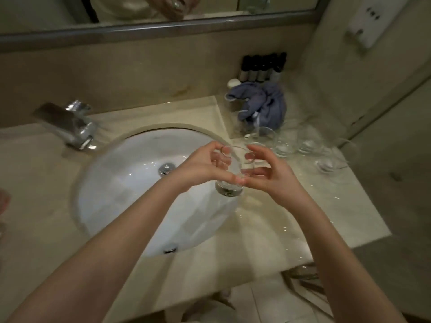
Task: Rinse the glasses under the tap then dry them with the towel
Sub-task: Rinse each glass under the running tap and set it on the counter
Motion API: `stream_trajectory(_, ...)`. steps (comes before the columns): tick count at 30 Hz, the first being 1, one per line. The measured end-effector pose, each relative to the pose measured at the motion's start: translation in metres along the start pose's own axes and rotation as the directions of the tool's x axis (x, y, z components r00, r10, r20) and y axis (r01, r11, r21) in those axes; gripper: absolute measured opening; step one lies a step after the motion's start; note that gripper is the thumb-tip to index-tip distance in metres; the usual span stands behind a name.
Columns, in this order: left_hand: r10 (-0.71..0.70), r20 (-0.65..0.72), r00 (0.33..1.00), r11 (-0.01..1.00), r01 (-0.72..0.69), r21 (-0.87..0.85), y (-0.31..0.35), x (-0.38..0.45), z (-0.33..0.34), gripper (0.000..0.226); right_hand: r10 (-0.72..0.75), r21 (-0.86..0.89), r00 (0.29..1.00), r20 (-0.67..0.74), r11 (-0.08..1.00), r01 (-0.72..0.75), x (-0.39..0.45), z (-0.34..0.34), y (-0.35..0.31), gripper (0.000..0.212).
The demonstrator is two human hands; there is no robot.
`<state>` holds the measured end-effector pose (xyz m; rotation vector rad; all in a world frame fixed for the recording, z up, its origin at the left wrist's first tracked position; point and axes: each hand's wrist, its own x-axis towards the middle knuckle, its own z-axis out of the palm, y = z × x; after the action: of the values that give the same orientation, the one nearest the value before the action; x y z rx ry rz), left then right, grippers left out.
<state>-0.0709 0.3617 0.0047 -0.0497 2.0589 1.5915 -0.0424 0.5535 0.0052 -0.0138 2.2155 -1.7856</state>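
Observation:
A clear glass [229, 187] hangs tilted over the right rim of the white sink [130, 183], held between both hands. My left hand [205, 164] curls round its left side, fingers at the rim. My right hand [268, 169] pinches its right side with thumb and fingers. The chrome tap [70, 127] stands at the sink's far left, and no water is seen running. A blue towel [261, 103] lies bunched on the counter behind the hands. Several more clear glasses [284, 145] stand on the counter right of the sink.
Small dark toiletry bottles [263, 66] line the back wall behind the towel. A mirror [163, 10] runs along the top. The counter's right edge [373, 206] drops to the floor, and a wall socket plate [370, 22] sits at upper right.

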Motion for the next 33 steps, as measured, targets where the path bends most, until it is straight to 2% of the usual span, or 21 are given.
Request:
stream_trajectory(3,0.147,0.04,0.988,0.961,-0.153,0.232,0.029,0.016,0.046,0.079,-0.036,-0.264,0.999,0.038,0.963,0.045,-0.007,-0.051,-0.001,0.087)
stream_trajectory(6,0.282,0.072,0.957,0.839,-0.282,0.465,0.046,0.032,0.082,0.08,-0.073,-0.489,0.995,0.075,0.866,0.1,-0.01,-0.089,0.003,0.092)
stream_trajectory(8,0.314,0.107,0.943,0.749,-0.316,0.582,0.054,0.047,0.105,0.084,-0.102,-0.616,0.993,0.062,0.779,0.119,-0.01,-0.114,0.009,0.091)
stream_trajectory(11,0.305,0.128,0.944,0.686,-0.311,0.658,0.062,0.069,0.134,0.088,-0.144,-0.79,0.988,0.06,0.598,0.135,-0.003,-0.142,0.019,0.092)
stream_trajectory(17,0.285,0.08,0.955,0.618,-0.247,0.746,0.066,0.097,0.163,0.092,-0.082,-0.882,0.996,0.026,0.468,0.061,0.015,-0.166,0.026,0.092)
stream_trajectory(22,0.293,0.037,0.955,0.437,-0.168,0.883,0.07,0.109,0.17,0.092,-0.063,-0.91,0.997,0.041,0.409,0.063,0.028,-0.17,0.032,0.09)
stream_trajectory(25,0.32,0.018,0.947,0.362,-0.139,0.922,0.072,0.114,0.173,0.092,-0.055,-0.908,0.998,0.033,0.416,0.053,0.033,-0.172,0.035,0.087)
stream_trajectory(33,0.298,-0.008,0.954,0.294,-0.084,0.952,0.073,0.122,0.176,0.089,-0.078,-0.939,0.997,0.002,0.343,0.029,0.041,-0.167,0.043,0.082)
